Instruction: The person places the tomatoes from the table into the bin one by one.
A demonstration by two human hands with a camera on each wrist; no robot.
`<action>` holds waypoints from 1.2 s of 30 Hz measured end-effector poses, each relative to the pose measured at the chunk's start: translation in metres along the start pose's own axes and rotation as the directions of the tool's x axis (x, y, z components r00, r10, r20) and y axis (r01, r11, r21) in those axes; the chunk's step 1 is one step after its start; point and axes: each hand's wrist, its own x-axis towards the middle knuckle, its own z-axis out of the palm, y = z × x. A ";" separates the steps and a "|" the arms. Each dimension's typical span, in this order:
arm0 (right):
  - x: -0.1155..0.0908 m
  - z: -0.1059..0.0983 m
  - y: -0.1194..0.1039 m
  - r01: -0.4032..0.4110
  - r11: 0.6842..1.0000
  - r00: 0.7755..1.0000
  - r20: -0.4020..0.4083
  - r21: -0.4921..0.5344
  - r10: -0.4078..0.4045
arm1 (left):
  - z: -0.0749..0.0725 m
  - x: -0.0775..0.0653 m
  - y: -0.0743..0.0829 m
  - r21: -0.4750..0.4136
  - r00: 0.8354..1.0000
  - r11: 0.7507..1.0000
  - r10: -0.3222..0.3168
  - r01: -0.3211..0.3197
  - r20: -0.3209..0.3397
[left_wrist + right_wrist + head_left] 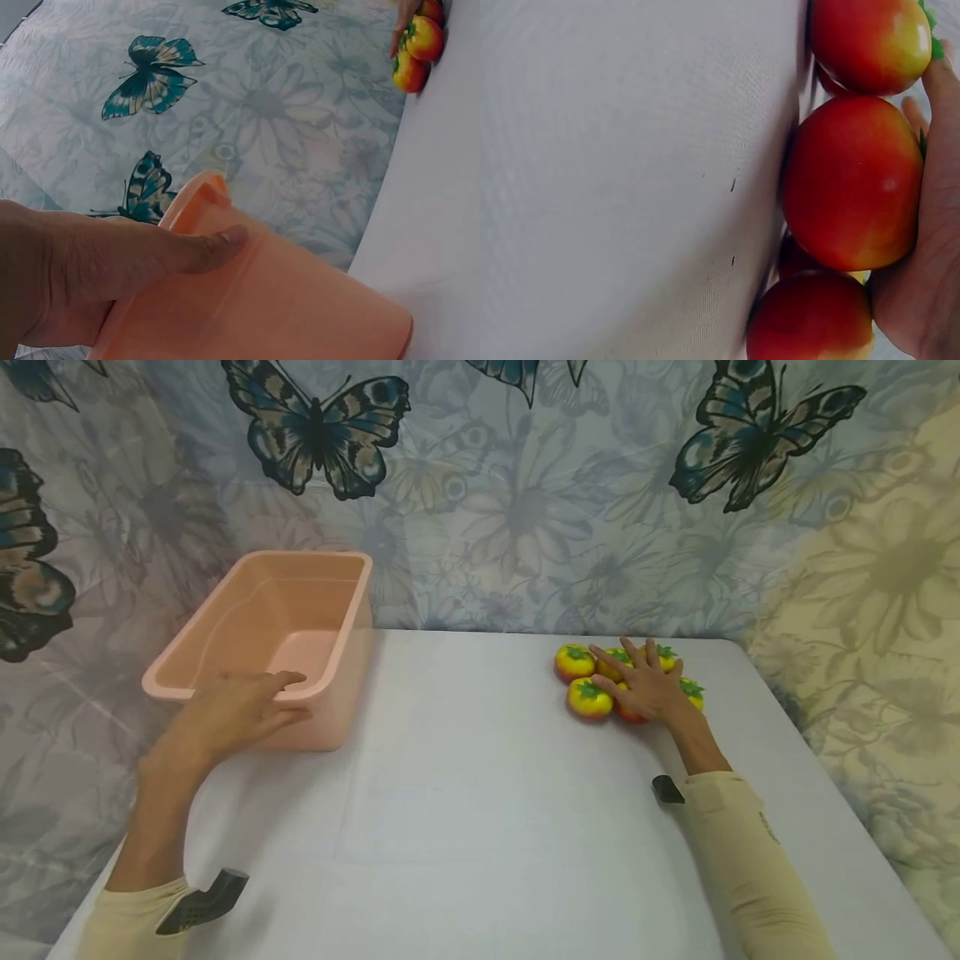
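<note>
A peach-coloured plastic tub point(326, 727) stands on the left of the table. My left hand point(228, 714) grips its near rim; in the left wrist view the thumb point(199, 251) lies along the outer wall, and the tub hides the other fingers. At the back right sits a cluster of several red-and-yellow fruits point(589, 700) with green leafy tops, persimmon-like in shape. Spread over them is my right hand point(651, 689), its fingers straight. Seen from the right wrist, the palm point(930, 255) rests against one large fruit point(855, 187), and others sit on both sides.
The white table point(465, 793) carries the tub and the fruits. Behind it hangs a grey-blue cloth point(517, 552) printed with flowers and butterflies, which continues down both sides. A dark device point(202, 902) sits at the left cuff, another point(667, 790) at the right.
</note>
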 end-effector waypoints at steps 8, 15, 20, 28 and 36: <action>-0.001 -0.001 -0.001 0.002 0.999 1.000 0.021 0.037 -0.003 | 0.016 0.007 0.021 0.051 0.975 0.993 0.114 -0.106 -0.191; 0.001 0.001 -0.002 0.000 0.999 1.000 0.024 0.037 -0.001 | 0.024 0.012 0.051 0.123 0.936 0.973 0.224 -0.197 -0.271; 0.002 0.001 -0.004 -0.009 1.000 1.000 0.020 0.024 0.009 | 0.030 0.020 0.079 0.130 0.937 0.970 0.231 -0.203 -0.262; 0.004 0.000 -0.005 -0.024 0.999 0.999 0.030 0.022 0.023 | 0.039 0.039 0.119 0.131 0.953 0.974 0.209 -0.183 -0.221; 0.005 0.001 -0.004 -0.022 1.000 0.999 0.031 0.018 0.021 | 0.045 0.057 0.140 0.117 0.951 0.969 0.239 -0.220 -0.194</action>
